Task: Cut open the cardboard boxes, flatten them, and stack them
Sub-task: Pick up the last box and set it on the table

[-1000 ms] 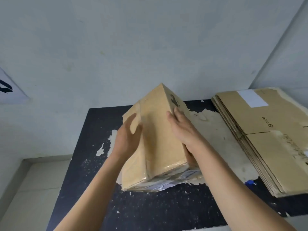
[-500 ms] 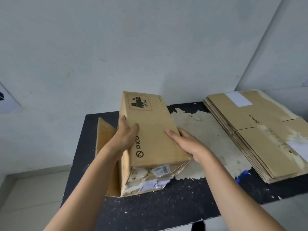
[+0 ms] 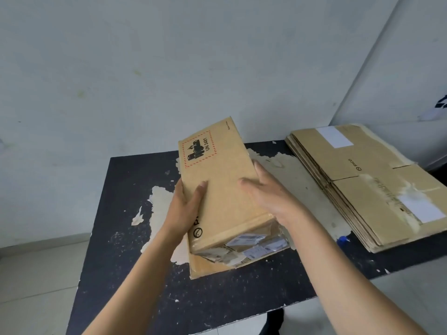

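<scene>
A brown cardboard box (image 3: 222, 189) with a red-dashed UN 3481 battery label lies tilted over the middle of the black table (image 3: 125, 213). Its near end shows torn shipping labels and a flap lying on the table. My left hand (image 3: 183, 209) grips the box's left side, thumb on top. My right hand (image 3: 271, 197) lies across the box's right side, fingers spread over its top face. A stack of flattened cardboard boxes (image 3: 362, 184) rests on the table's right part.
The table's black surface is worn, with pale peeled patches (image 3: 297, 180) around the box. A small blue object (image 3: 342, 240) lies by the stack's near left corner. White walls stand close behind and to the right. Pale floor tiles (image 3: 36, 274) show on the left.
The box has turned from standing on edge to lying lower with its labelled face up. Both hands shifted with it, and the box moved slightly right toward the stack.
</scene>
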